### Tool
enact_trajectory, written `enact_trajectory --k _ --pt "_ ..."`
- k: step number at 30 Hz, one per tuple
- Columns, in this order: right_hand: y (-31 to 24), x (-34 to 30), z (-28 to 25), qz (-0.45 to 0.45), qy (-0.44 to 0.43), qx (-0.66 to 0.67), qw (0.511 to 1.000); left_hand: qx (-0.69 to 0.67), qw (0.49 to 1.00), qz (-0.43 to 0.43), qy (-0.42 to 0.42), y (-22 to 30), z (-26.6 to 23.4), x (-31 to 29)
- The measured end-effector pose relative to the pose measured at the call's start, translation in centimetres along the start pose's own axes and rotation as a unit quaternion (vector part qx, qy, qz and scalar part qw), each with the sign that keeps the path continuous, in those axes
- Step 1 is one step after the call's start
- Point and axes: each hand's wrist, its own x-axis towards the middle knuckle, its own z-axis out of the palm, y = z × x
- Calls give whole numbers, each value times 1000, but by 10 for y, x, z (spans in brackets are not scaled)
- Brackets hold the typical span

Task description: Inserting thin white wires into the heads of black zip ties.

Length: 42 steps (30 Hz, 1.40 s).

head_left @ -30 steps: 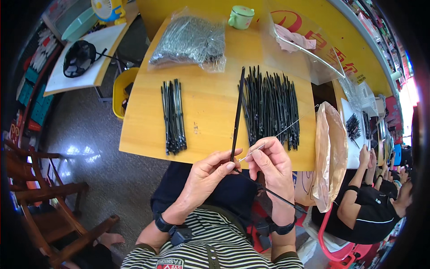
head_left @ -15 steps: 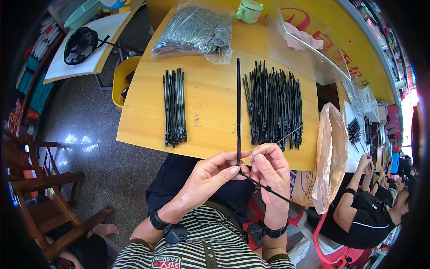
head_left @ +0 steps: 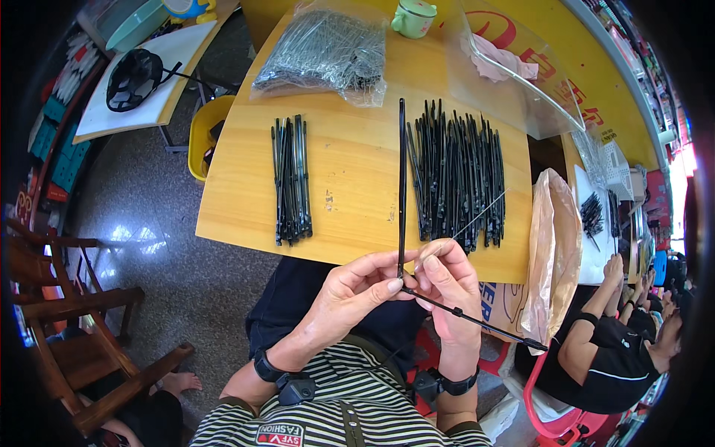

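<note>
My left hand [head_left: 365,287] is closed, pinching two slim black rods where they meet at an angle. One black rod [head_left: 402,179] stands up from the fingertips, over the table. The other black rod [head_left: 491,322] slants down to the right, passing across my right palm, and carries small collars. Close by, my right hand [head_left: 452,287] is closed, thumb and forefinger pinching a thin metal wire [head_left: 480,214] that points up and to the right. The fingertips of both hands nearly touch and hide the wire's lower end.
On the wooden table [head_left: 350,223] lie a small bundle of black rods [head_left: 292,179], a larger pile [head_left: 465,179] and a clear bag of thin wires [head_left: 324,48]. A green cup [head_left: 414,18] stands behind. A tan bag [head_left: 553,253] hangs at the right, near a seated person [head_left: 611,350].
The wire in my right hand tilts more steeply, and less of it shows. The slanting rod's far end has come into plain view at the right. My left hand keeps its pinch.
</note>
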Motion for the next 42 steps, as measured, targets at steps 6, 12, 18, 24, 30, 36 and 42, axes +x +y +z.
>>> enact_trajectory --k 6,12,18,24,30,36,42 --pt "3 1 -2 2 4 1 1000 -4 1000 1 2 0 0 -1" --pt "3 2 -2 20 1 22 1000 -8 1000 3 3 -2 0 -1" --pt "3 2 -2 19 -6 25 999 -8 1000 4 4 0 -1 0" --pt "4 2 -1 23 15 39 999 -7 1000 4 3 -2 -1 -1" --pt "0 -5 3 -37 31 -59 997 -17 1000 1 1 0 -2 -1" --pt "-7 -5 1 19 31 -19 999 -41 999 5 -34 1 -1 -2" --pt "-1 -9 8 -63 73 -53 994 -62 998 16 -1 -4 -4 -1"
